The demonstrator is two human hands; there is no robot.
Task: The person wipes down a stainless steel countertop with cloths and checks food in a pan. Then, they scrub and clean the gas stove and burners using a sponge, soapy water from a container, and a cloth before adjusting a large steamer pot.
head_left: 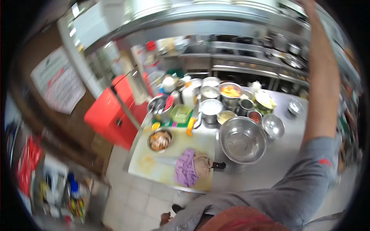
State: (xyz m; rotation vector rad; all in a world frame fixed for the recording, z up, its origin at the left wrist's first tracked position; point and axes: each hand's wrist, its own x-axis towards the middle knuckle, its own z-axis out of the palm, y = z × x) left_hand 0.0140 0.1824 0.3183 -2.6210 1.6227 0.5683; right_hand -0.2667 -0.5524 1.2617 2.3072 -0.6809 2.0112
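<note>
R hand (307,2) raised far right by overhead shelf (200,15), mostly cut off — can't tell its grip. L hand (165,218) low, near side — grip unclear too. Knife (219,165) w/ cloths (185,169) across it, on cutting board (200,140), left on desk (281,161).

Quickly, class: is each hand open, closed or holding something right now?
Left hand: low, small and blurred; cannot tell.
Right hand: cut off at the top edge; cannot tell.

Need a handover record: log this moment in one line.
Right hand: raised, grasp unclear | left hand: low | knife: on cutting board, partly under cloth
</note>
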